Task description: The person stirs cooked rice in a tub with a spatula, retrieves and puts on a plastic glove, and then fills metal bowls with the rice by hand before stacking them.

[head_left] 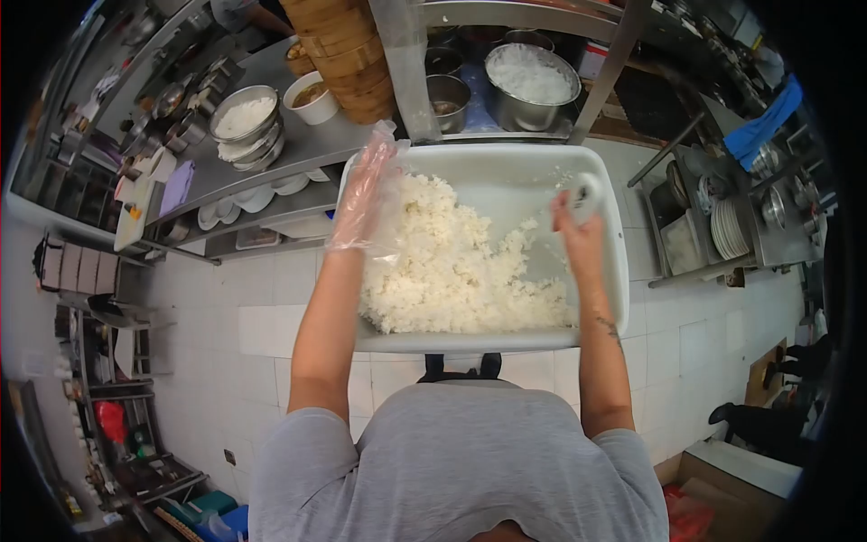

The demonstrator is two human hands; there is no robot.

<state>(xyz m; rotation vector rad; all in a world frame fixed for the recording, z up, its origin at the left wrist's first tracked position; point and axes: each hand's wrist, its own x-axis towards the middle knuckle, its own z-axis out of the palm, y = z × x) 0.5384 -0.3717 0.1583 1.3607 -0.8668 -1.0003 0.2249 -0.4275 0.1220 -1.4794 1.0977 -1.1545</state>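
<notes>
A large white plastic tub [617, 257] stands in front of me, with cooked white rice [442, 262] heaped over its left and middle parts. My left hand [365, 185], in a loose clear plastic glove, is over the tub's left rim. Its fingers point away from me and look stretched out, though the glove's folds partly cover them. Above the right side of the tub, my bare right hand [576, 221] is closed around a small white bottle-like container [585, 195]. Motion blurs the container, so I cannot make out its exact kind.
Bamboo steamers [339, 54] tower on the steel counter [302, 149] at the left, near a white bowl [312, 99] and stacked strainers [246, 126]. A steel pot [533, 86] sits on the shelf beyond the tub. Plates [730, 228] are racked at the right.
</notes>
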